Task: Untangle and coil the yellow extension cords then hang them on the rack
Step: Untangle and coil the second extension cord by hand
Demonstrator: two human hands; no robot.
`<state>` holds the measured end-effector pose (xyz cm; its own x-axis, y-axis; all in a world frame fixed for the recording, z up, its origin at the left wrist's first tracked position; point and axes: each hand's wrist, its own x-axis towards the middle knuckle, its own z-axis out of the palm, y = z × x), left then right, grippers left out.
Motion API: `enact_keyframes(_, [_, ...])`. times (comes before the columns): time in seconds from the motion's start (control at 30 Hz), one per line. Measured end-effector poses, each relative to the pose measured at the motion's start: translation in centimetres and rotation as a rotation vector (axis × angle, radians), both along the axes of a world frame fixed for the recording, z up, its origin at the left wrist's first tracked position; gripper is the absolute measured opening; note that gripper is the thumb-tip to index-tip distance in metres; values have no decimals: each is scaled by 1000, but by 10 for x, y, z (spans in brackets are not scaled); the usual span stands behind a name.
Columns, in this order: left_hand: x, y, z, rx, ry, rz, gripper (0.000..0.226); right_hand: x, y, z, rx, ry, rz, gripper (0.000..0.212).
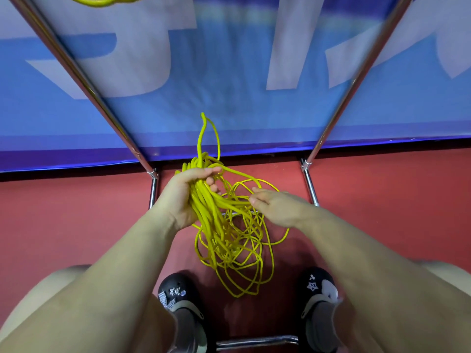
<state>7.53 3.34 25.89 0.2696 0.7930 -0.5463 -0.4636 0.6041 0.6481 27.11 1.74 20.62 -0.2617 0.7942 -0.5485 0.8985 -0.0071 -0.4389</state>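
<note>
A tangled yellow extension cord (229, 240) hangs in loose loops over the red floor between my feet. My left hand (183, 197) is closed around a thick bundle of its strands, and one narrow loop sticks up above that hand. My right hand (272, 205) pinches a few strands at the right side of the bundle, fingers curled on them. Another yellow cord (102, 0) shows at the top left edge, hanging on the rack. The rack's two chrome poles (84, 80) slant up on either side.
A blue banner with pale lettering (229, 72) stands behind the rack. Chrome base bars (254, 341) of the rack lie on the red floor (76, 220) around my black shoes (178, 294).
</note>
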Motion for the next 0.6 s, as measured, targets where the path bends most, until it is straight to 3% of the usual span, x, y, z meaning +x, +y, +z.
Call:
enact_keyframes(0.17, [2,-2,5,-15,-15,0,19,1,6,-10,4,31,-121,53])
enact_keyframes(0.3, [1,-4,7,-41,33,-71,24,-2,2,-1,-71,247,-187,47])
enact_keyframes(0.47, [2,2,4,-57,-7,-19,33,-28,-11,22,330,393,-213,35])
enact_keyframes(0.6, [10,2,-1,-127,-19,27,37,-52,-27,41,508,475,-302,25])
